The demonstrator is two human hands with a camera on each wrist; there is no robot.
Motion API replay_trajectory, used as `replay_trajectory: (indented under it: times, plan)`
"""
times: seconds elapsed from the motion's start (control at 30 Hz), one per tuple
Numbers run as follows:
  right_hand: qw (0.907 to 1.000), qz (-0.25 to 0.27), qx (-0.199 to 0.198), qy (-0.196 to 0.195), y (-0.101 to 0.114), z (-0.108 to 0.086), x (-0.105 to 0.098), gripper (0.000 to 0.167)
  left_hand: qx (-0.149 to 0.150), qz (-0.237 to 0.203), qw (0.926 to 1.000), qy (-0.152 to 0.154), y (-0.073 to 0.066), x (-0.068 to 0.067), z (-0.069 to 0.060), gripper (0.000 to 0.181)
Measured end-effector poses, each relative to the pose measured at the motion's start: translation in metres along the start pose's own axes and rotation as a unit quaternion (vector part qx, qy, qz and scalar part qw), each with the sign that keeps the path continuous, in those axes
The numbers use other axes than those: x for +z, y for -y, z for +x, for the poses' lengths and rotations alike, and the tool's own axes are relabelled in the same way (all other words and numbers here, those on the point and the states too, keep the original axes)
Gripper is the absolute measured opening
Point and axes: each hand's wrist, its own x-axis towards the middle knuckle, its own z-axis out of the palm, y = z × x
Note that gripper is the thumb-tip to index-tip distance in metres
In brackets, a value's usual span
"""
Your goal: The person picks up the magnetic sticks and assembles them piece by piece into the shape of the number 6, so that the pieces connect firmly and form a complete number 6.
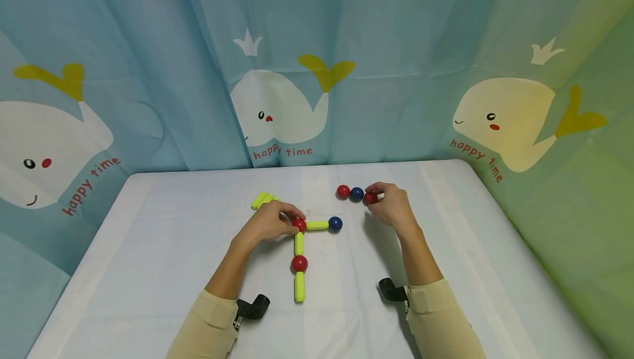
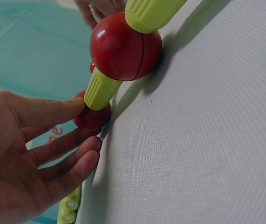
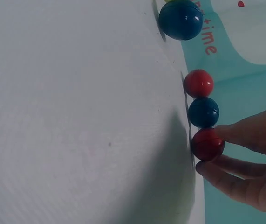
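My left hand (image 1: 271, 221) pinches the red ball (image 1: 299, 225) at the corner of a joined figure. From that ball a yellow-green stick (image 1: 317, 226) runs right to a blue ball (image 1: 335, 224), and another (image 1: 299, 244) runs down to a second red ball (image 1: 299, 264), with a further stick (image 1: 299, 287) below it. My right hand (image 1: 391, 205) grips a red ball (image 1: 370, 198) between thumb and fingers, at the right end of a row with a blue ball (image 1: 356, 194) and a red ball (image 1: 343, 191). In the right wrist view the gripped ball (image 3: 208, 144) touches the blue one (image 3: 203, 112).
Several loose yellow-green sticks (image 1: 262, 200) lie behind my left hand, partly hidden by it. The white table (image 1: 148, 271) ends at a curtain (image 1: 396, 111) with whale prints. A black wrist mount (image 1: 253, 307) juts inward from my left sleeve, another (image 1: 392, 289) from my right.
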Motion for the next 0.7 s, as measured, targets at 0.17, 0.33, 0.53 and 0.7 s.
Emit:
replay_trajectory:
  times: [0.17,0.33,0.53,0.7]
  plan:
    - [1.0,0.003,0.001,-0.005,-0.0009,0.0,-0.0012,0.027,0.004,-0.006,1.0,0.0,0.0012,-0.0001,0.0002,0.022]
    - [0.9999,0.006,0.008,-0.002,0.0006,-0.0006,-0.0024,0.019,0.002,-0.004,1.0,0.001,0.0006,-0.0003,-0.0008,0.023]
    - [1.0,0.005,0.009,-0.002,0.0018,-0.0031,-0.0046,0.014,0.004,-0.001,1.0,0.002,0.0004,-0.0004,-0.0006,0.022]
    - [0.9999,0.001,0.008,0.007,0.0029,-0.0044,-0.0056,0.014,0.012,0.001,0.9999,0.003,0.0008,-0.0014,-0.0001,0.022]
